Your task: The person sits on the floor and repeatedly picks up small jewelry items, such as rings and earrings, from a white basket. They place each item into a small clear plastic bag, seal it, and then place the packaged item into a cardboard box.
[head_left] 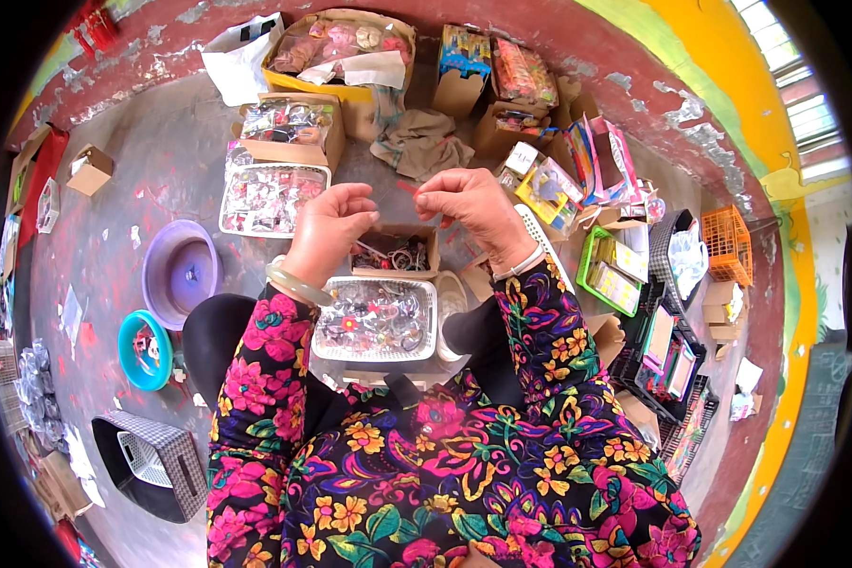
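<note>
Both of my hands are raised at mid-picture, facing each other across a gap. My left hand (331, 229), with a pale bangle at the wrist, has its fingers curled in toward the thumb; anything between them is too small to make out. My right hand (478, 213) pinches thumb and forefinger together, and what they hold is not clear. A thin red bit shows by its fingertips. Below the hands, a small cardboard box (430, 248) holds dark, tangled small items. Nearer my body stands a white basket (433, 322) full of small, clear-wrapped pieces.
Another white basket (227, 210) of wrapped pieces lies beyond my left hand, before an open carton (327, 150). Purple (210, 260) and teal (126, 367) basins stand at left. A green tray (589, 254), black crates and an orange crate (726, 248) crowd the right.
</note>
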A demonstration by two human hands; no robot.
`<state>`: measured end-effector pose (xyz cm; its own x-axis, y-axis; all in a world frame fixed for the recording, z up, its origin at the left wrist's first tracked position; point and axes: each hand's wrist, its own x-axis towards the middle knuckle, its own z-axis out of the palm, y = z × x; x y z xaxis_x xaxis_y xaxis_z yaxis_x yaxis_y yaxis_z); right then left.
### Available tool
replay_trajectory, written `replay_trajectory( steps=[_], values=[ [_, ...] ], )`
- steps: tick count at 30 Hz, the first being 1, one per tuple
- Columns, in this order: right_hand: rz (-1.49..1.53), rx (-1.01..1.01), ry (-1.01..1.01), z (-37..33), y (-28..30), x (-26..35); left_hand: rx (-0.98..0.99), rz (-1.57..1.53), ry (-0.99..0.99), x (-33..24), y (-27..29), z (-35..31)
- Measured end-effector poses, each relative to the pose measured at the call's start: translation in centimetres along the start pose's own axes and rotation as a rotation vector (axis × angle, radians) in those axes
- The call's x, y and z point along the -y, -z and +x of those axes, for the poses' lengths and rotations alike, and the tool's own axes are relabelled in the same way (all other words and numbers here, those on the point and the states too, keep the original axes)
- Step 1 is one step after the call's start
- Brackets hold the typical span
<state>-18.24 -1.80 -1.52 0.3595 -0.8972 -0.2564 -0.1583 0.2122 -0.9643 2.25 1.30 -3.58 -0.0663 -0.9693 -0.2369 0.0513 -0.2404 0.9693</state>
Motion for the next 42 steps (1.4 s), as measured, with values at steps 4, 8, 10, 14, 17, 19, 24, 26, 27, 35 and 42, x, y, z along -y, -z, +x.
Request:
replay_trajectory(
  steps=[4, 8, 10, 14, 17, 19, 24, 26, 27, 35, 42],
  values=[
    [-0.134, 0.043, 0.093, -0.2, -0.6, -0.2, 0.073, 0.051, -0.165, 0.2, -0.6, 0.1],
    [-0.092, 0.082, 0.109, -0.9, -1.4, 0.8, 0.215, -0.037, -0.027, 0.5, -0.2, 0.3],
    [-0.054, 0.037, 0.100, -0.6, -1.0, 0.5, 0.158, -0.147, 0.003, 0.7, -0.6, 0.4],
    [0.068, 0.054, 0.006, -0.8, -0.9, 0.4, 0.143, -0.381, 0.041, 0.5, -0.4, 0.3],
    [0.110, 0.100, 0.056, -0.7, -1.3, 0.1, 0.152, -0.464, 0.078, 0.3, -0.2, 0.2],
    [0.078, 0.117, 0.054, -0.4, -1.2, -0.1, 0.159, -0.467, 0.092, 0.3, -0.1, 0.2],
    [0.077, 0.074, 0.026, -0.4, -1.4, -0.1, 0.153, -0.495, 0.103, 0.0, -0.3, 0.0],
    [0.115, 0.070, 0.038, -0.4, -1.5, -0.3, 0.138, -0.451, 0.087, 0.0, -0.4, 0.0],
    [0.077, 0.037, 0.076, -0.5, -1.7, 0.1, 0.130, -0.403, 0.070, 0.1, -0.5, 0.0],
    [-0.190, -0.025, 0.153, -0.9, -1.6, 1.0, 0.206, -0.148, 0.004, 1.4, -1.6, 0.2],
    [-0.325, -0.044, 0.269, -0.2, -1.2, -0.9, 0.277, -0.147, 0.029, 1.8, -1.3, 0.5]
  ],
)
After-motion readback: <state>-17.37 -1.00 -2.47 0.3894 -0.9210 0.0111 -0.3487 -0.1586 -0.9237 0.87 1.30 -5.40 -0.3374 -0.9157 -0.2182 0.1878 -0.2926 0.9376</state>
